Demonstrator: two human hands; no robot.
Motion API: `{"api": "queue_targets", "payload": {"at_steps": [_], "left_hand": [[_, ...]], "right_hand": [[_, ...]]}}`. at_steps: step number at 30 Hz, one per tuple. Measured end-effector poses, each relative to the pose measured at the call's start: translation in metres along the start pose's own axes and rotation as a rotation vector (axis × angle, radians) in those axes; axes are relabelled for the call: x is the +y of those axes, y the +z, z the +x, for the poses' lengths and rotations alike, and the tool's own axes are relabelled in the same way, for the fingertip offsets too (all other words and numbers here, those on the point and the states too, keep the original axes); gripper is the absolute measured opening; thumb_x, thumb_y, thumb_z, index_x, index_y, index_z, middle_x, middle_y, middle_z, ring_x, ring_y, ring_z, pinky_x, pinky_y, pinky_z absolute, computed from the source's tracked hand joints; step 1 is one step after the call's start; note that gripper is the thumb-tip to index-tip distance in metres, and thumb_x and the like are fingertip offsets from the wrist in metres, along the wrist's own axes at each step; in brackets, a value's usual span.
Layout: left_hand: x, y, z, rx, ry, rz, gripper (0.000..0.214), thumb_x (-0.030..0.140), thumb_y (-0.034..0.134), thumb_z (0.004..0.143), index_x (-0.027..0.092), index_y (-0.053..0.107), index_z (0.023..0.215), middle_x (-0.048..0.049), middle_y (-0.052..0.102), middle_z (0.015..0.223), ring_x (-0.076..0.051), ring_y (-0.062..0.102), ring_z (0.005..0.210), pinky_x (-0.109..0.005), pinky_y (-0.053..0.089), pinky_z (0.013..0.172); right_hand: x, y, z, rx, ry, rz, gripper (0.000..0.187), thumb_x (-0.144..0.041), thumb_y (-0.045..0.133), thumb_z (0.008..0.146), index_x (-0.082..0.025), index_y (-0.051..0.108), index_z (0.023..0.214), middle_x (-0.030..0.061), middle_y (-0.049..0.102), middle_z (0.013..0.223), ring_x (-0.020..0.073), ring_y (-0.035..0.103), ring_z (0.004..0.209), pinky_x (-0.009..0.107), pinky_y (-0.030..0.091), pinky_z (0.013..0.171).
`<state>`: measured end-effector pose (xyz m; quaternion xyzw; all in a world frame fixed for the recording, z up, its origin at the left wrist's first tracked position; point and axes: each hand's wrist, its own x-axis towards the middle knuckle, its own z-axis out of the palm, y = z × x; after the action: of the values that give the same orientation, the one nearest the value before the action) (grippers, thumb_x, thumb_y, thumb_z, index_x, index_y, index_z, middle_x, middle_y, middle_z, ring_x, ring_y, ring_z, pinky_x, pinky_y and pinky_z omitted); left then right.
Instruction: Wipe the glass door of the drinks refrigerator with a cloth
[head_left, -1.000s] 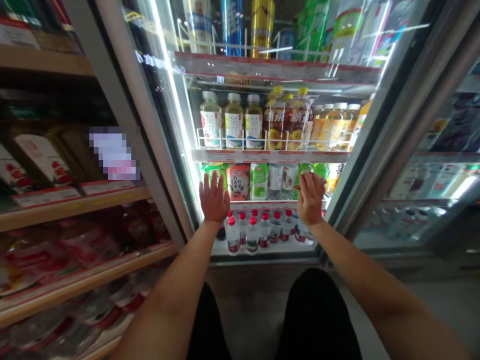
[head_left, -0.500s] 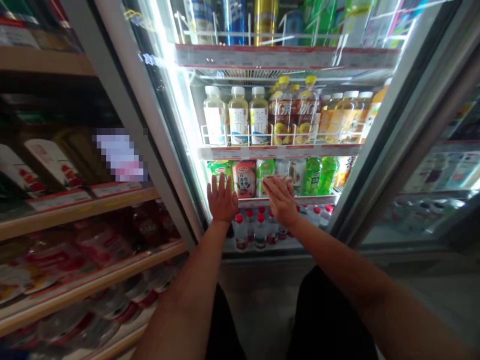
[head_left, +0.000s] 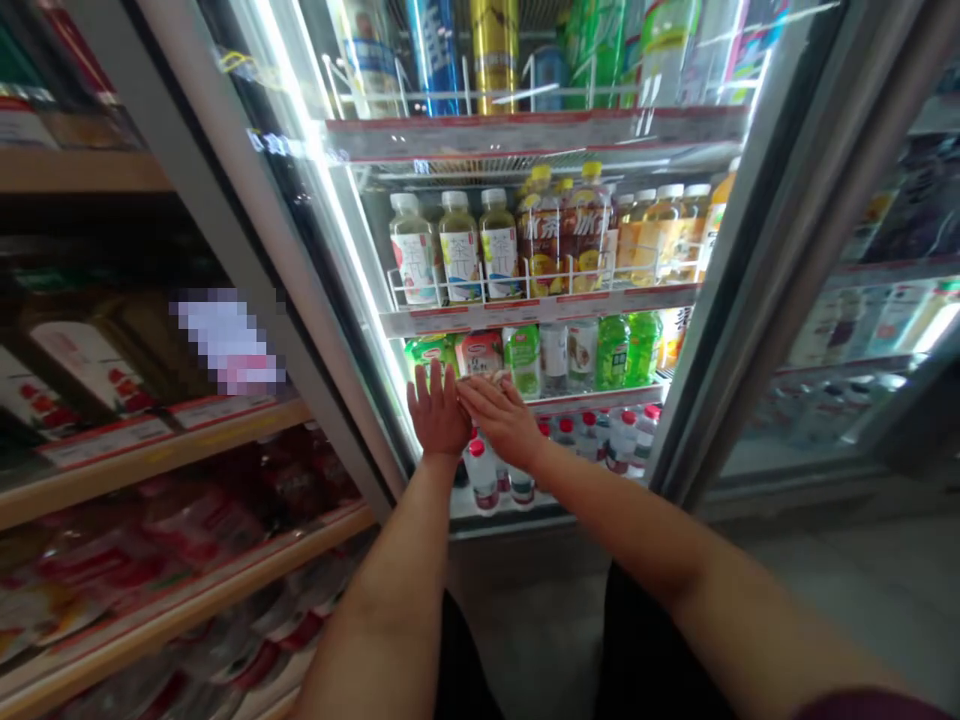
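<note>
My left hand (head_left: 437, 415) is open, fingers stretched up in front of a green-labelled bottle (head_left: 427, 352) at the left end of a lit drinks cooler's second-lowest shelf (head_left: 600, 398). My right hand (head_left: 501, 418) reaches across beside it, palm down and fingers extended, its fingertips touching the left hand near a pink-labelled bottle (head_left: 480, 352). Red-capped water bottles (head_left: 481, 472) stand on the bottom shelf just under both hands.
Tea and juice bottles (head_left: 457, 250) fill the shelf above, cans (head_left: 493, 50) the top one. The cooler's glass door (head_left: 300, 250) stands open on the left, a metal frame (head_left: 757, 250) on the right. Wooden shelves (head_left: 172, 450) of packaged goods run along the left.
My right hand has swept left along the shelf from the green bottles at the right until it meets the left hand. The left hand has barely moved.
</note>
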<state>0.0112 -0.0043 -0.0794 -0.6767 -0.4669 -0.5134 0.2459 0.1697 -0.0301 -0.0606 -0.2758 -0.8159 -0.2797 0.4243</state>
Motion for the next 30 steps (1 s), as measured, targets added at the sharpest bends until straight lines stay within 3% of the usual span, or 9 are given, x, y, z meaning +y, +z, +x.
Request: {"api": "queue_targets", "payload": {"at_steps": [3,7,13,16,19,22,26,30], "left_hand": [[0.0,0.0,0.0,0.011,0.017,0.004,0.056,0.037,0.042,0.1,0.012,0.049,0.149,-0.0193,0.038,0.158,-0.028,0.005,0.156,-0.057,0.003,0.128],[0.001,0.0,0.0,0.035,0.022,0.003,0.055,0.037,0.041,0.1,0.012,0.049,0.149,-0.0191,0.039,0.158,-0.028,0.006,0.156,-0.056,0.003,0.128],[0.0,0.0,0.0,0.023,0.021,0.001,0.055,0.035,0.042,0.1,0.012,0.049,0.149,-0.019,0.039,0.158,-0.028,0.007,0.156,-0.057,0.003,0.128],[-0.002,0.002,-0.001,0.033,0.021,0.033,0.055,0.034,0.041,0.099,0.01,0.05,0.148,-0.019,0.04,0.158,-0.028,0.005,0.156,-0.056,0.003,0.128],[-0.002,0.003,-0.001,0.029,0.022,0.063,0.055,0.033,0.041,0.098,0.009,0.05,0.147,-0.019,0.04,0.158,-0.028,0.005,0.156,-0.056,0.003,0.128],[-0.002,0.003,0.0,0.035,0.036,0.059,0.055,0.032,0.043,0.098,0.009,0.049,0.148,-0.0197,0.04,0.158,-0.03,0.006,0.156,-0.057,0.004,0.127],[-0.001,0.002,0.0,0.039,0.037,0.052,0.055,0.032,0.043,0.099,0.01,0.047,0.149,-0.021,0.039,0.158,-0.031,0.007,0.156,-0.06,0.006,0.126],[-0.002,0.003,0.0,0.075,0.058,0.047,0.055,0.031,0.043,0.098,0.01,0.047,0.149,-0.0205,0.039,0.158,-0.031,0.006,0.157,-0.06,0.006,0.126]], "right_hand": [[0.005,-0.005,-0.004,-0.036,-0.063,0.005,0.046,-0.012,0.042,0.102,-0.023,0.056,0.144,0.0016,0.051,0.151,0.0176,0.043,0.147,0.043,0.027,0.129],[0.011,-0.009,-0.02,-0.056,-0.011,0.013,0.052,-0.009,0.044,0.099,-0.025,0.053,0.147,0.0018,0.048,0.154,0.0193,0.037,0.15,0.047,0.024,0.13],[0.02,-0.009,-0.059,-0.083,-0.12,0.05,0.045,-0.012,0.048,0.101,-0.025,0.056,0.143,0.0011,0.058,0.146,0.0152,0.051,0.14,0.04,0.034,0.126],[0.031,-0.02,-0.06,-0.075,-0.125,0.002,0.047,-0.014,0.046,0.103,-0.023,0.051,0.148,0.0018,0.057,0.147,0.0152,0.047,0.144,0.041,0.026,0.13],[0.036,-0.029,-0.065,-0.022,-0.013,-0.082,0.051,-0.011,0.044,0.102,-0.02,0.045,0.153,0.0035,0.053,0.15,0.0167,0.038,0.149,0.043,0.01,0.133],[0.039,-0.034,-0.084,-0.027,-0.023,-0.122,0.049,-0.011,0.042,0.103,-0.018,0.047,0.151,0.0028,0.055,0.149,0.0165,0.042,0.147,0.042,0.001,0.133],[0.055,-0.046,-0.108,-0.122,-0.168,-0.137,0.045,-0.012,0.04,0.104,-0.018,0.051,0.147,-0.0003,0.055,0.149,0.0143,0.047,0.143,0.038,-0.001,0.133],[0.079,-0.066,-0.121,-0.068,-0.008,-0.192,0.048,-0.011,0.041,0.103,-0.019,0.047,0.151,0.0011,0.053,0.151,0.0174,0.039,0.149,0.042,0.006,0.133]]}}
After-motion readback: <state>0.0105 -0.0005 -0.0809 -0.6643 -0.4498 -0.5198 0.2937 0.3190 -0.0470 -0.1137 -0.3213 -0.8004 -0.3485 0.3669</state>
